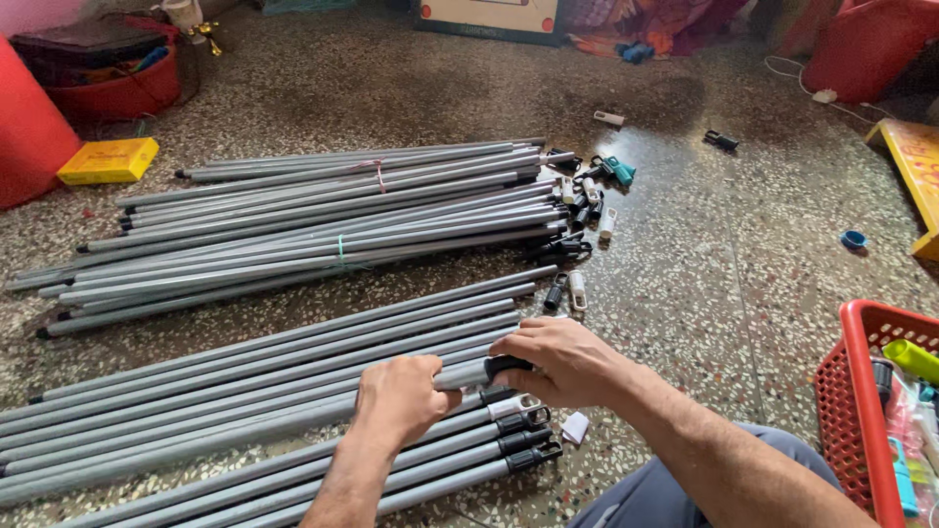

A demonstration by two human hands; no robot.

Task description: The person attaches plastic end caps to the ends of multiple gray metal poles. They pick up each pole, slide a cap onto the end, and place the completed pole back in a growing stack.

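Head view, lower centre of the frame: my left hand (396, 396) is clenched around a long grey metal pole (245, 416) while my right hand (562, 360) grips the black plastic end cap (509, 366) at its tip. To do this well, I judge the pole must be held steady and the cap kept square to the tube. The pole lies across the near row of grey poles (254, 362) on the speckled stone floor (704, 254), its capped end between my two hands. A red plastic basket (861, 391) stands at lower right.
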